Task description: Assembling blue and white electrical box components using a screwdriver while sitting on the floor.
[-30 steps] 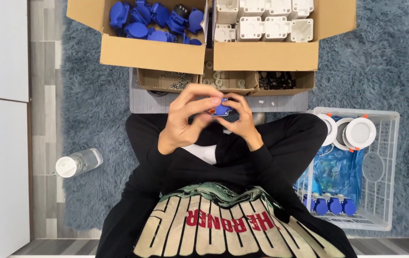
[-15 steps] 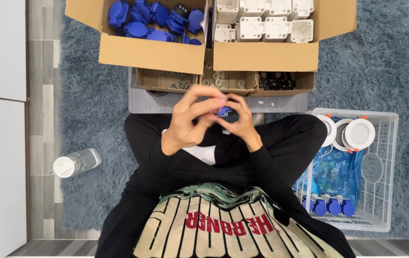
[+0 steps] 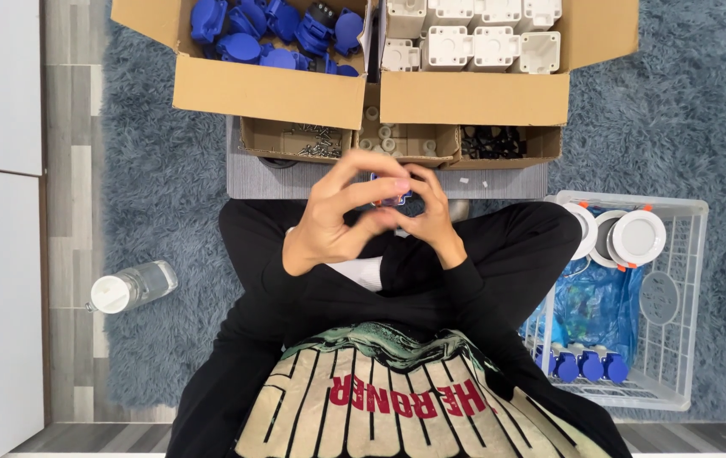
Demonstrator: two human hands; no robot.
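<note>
both hands meet at the centre of the frame, above the crossed legs. the left hand (image 3: 333, 219) is curled, thumb and forefinger closed on a small blue part (image 3: 392, 197). the right hand (image 3: 431, 216) is also curled, fingertips pinching the same part from the other side. most of the part is hidden by the fingers.

just above the hands lies a low grey desk (image 3: 295, 178). on it stand three small open boxes: screws (image 3: 316, 141), pale round pieces (image 3: 384, 140), black pieces (image 3: 494, 141). at the top of the frame, a cardboard box of blue parts (image 3: 269, 34) sits beside a cardboard box of white housings (image 3: 473, 38). a white wire basket (image 3: 677, 322) stands at the right, a clear bottle (image 3: 129, 287) at the left on the rug.
</note>
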